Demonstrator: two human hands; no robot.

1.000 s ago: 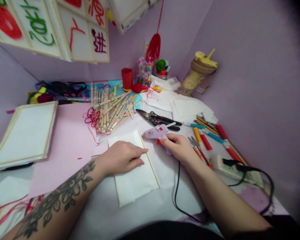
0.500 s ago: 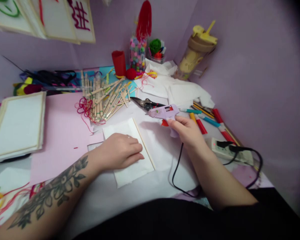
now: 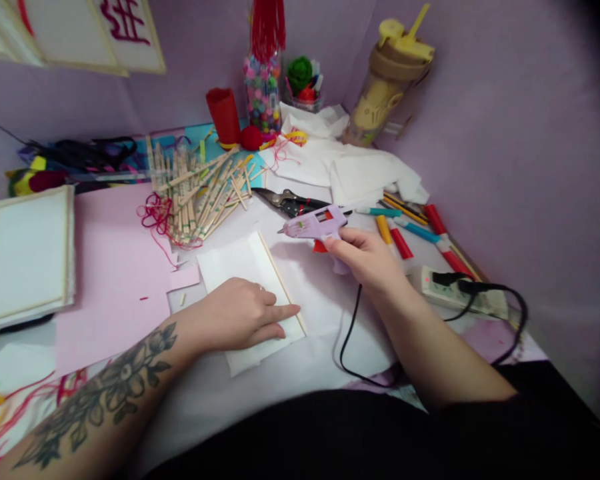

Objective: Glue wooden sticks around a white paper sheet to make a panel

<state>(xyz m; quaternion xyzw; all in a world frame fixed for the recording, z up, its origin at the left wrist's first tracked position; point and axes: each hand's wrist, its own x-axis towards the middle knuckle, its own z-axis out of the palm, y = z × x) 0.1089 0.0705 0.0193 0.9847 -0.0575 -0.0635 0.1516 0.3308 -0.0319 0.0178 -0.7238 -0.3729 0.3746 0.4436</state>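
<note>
In the head view, the left hand [image 3: 240, 313] lay flat, fingers together, pressing a white paper sheet [image 3: 245, 280] on the desk [image 3: 290, 373], fingertips touching the thin wooden stick [image 3: 280, 283] along the sheet's right edge. The right hand [image 3: 367, 257] was clamped around a lilac glue gun [image 3: 315, 225], nozzle pointing left above the desk, just beyond the sheet. Black pliers [image 3: 293, 202] lay behind the gun, a pile of sticks [image 3: 205, 193] further left
</note>
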